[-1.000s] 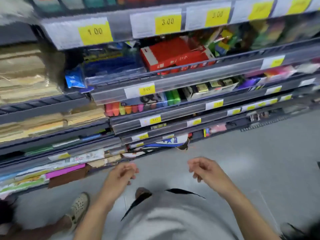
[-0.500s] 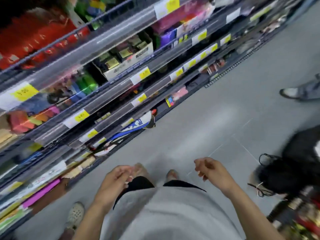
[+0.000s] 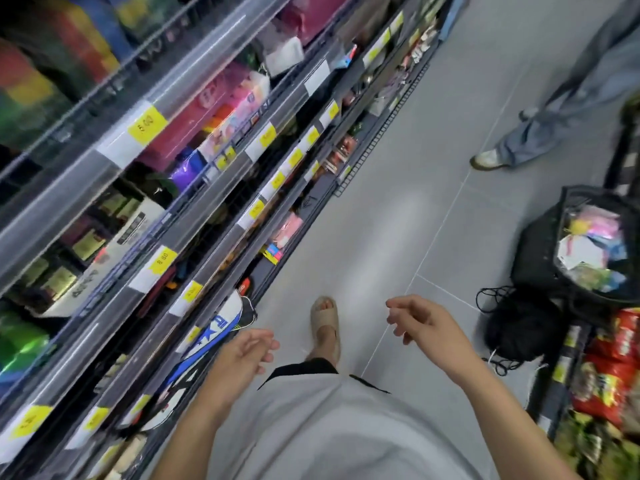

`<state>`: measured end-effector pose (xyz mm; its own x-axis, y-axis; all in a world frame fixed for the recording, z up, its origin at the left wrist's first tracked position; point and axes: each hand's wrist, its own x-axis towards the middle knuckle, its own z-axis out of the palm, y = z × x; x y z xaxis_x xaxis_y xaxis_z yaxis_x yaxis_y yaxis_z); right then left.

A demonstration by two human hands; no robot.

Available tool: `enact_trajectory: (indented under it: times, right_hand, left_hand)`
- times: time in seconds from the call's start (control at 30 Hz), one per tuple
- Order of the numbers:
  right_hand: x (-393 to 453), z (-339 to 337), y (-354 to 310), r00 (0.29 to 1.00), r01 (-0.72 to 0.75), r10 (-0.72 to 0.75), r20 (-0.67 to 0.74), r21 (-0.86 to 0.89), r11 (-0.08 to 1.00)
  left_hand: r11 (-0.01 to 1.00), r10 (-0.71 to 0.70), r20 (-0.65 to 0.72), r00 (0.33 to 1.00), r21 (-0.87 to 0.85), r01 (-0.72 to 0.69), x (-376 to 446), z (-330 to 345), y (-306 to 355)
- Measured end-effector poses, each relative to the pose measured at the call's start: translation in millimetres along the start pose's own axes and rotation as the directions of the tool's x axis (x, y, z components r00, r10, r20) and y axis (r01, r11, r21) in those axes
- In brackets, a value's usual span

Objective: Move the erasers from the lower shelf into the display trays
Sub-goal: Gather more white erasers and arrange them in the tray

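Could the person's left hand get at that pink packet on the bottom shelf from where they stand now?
Probably not without stepping forward and bending. The left hand hangs loosely open at waist height, holding nothing, while the pink packet lies further along the aisle at the bottom shelf's open front. Nothing seems to block it; it just looks too far off.

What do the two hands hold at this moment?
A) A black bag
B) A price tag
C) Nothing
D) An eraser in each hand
C: the left hand and the right hand hang in front of the body with loosely curled fingers and nothing between them.
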<state>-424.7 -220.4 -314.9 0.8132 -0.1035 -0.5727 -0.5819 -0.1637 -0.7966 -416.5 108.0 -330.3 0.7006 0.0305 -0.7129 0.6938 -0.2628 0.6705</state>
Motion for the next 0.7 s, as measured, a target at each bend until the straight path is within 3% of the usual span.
enact_trajectory:
  times: [0.17, 0.4, 0.57, 0.7]
  right_hand:
    - [37.1, -46.0, -15.4, 0.984, -0.117, 0.121, -0.132, 0.041, 0.992]
    - [95.0, -105.3, -52.2, 0.964, -0.165, 0.184, -0.191, 0.111, 0.980]
    - [167.6, -147.1, -78.4, 0.978, -0.137, 0.147, -0.149, 0.072, 0.988]
    - [240.1, -189.4, -115.5, 0.997, -0.068, 0.069, 0.024, -0.023, 0.997]
  left_hand:
    - [0.998, 0.047, 0.114, 0.992, 0.043, -0.052, 79.6, 32.0, 89.8]
    - [0.985, 0.121, 0.198, 0.973, 0.095, -0.141, 158.5, 79.2, 215.2]
    - [0.986, 0.136, 0.145, 0.980, 0.081, -0.149, 196.9, 114.4, 270.3]
    - [0.993, 0.113, 0.023, 0.993, 0.038, -0.113, 210.7, 141.3, 292.1]
